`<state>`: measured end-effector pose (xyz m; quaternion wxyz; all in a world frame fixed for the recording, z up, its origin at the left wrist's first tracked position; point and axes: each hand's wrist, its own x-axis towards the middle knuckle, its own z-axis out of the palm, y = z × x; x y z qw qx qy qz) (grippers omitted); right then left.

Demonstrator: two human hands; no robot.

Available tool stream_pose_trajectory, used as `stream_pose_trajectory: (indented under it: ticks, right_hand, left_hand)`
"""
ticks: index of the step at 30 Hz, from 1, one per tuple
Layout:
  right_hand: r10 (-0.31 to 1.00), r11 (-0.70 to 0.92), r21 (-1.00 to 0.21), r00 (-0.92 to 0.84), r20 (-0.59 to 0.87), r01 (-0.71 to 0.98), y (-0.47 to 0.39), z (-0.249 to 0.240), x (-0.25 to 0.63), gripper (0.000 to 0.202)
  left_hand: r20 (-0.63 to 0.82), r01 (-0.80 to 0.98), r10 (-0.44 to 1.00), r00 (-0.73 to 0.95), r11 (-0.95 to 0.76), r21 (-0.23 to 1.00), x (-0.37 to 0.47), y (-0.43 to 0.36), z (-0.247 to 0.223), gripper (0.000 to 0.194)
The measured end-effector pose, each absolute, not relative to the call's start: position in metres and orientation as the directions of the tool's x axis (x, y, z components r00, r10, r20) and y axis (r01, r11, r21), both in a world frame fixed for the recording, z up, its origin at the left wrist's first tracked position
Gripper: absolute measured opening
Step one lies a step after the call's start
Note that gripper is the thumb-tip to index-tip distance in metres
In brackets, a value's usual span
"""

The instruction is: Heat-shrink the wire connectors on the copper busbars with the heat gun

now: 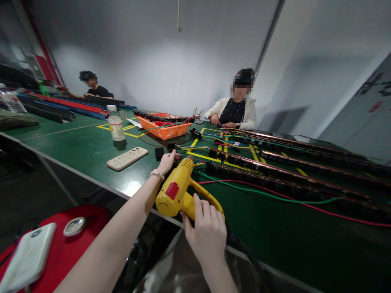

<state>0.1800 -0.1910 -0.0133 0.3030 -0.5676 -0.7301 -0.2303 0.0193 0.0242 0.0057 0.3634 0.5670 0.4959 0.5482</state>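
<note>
My right hand (205, 226) is wrapped round the handle of a yellow heat gun (177, 188), whose nozzle points away from me toward the wires. Just left of the nozzle, my left hand (167, 162) has its fingers together at the wire ends; what they pinch is partly hidden by the gun. A black connector (159, 153) lies beside my left fingers. Thin coloured wires run right from there to long dark bars with copper edges (244, 160). Green and red wires (259, 188) trail across the table to the right.
On the green table (91, 156) are a phone (127, 158), a bottle (115, 124) and an orange basket (166, 131) holding dark parts. One person sits across, another at the far left. A red stool (88, 215) carries a white device (29, 256).
</note>
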Motion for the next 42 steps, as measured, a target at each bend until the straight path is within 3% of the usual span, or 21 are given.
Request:
stream_pose_trajectory:
  ticks: [6,24,32,39,42]
  right_hand:
    - [0.664,0.282,-0.012,-0.186,0.725,0.959,-0.183,-0.016,0.171,0.046]
    - [0.686,0.305,-0.045,-0.187,0.703,0.951,-0.190,-0.011,0.200,0.045]
    - [0.641,0.290,-0.004,-0.191,0.744,0.957,-0.195,-0.013,0.226,0.043]
    - [0.577,0.399,0.041,-0.286,0.765,0.916,-0.200,-0.011,0.251,0.045]
    - [0.577,0.456,0.043,-0.332,0.746,0.889,-0.204,-0.007,0.257,0.045]
  left_hand:
    - [0.266,0.230,0.959,-0.097,-0.239,0.944,0.020,0.019,0.012,0.033]
    - [0.270,0.243,0.958,-0.094,-0.241,0.940,0.025,0.019,0.009,0.034]
    - [0.357,0.204,0.931,-0.080,-0.335,0.920,0.020,0.023,0.004,0.050]
    - [0.429,0.475,0.903,-0.006,-0.375,0.796,0.021,0.023,0.001,0.043]
    - [0.426,0.504,0.903,0.047,-0.390,0.771,0.024,0.027,0.004,0.039]
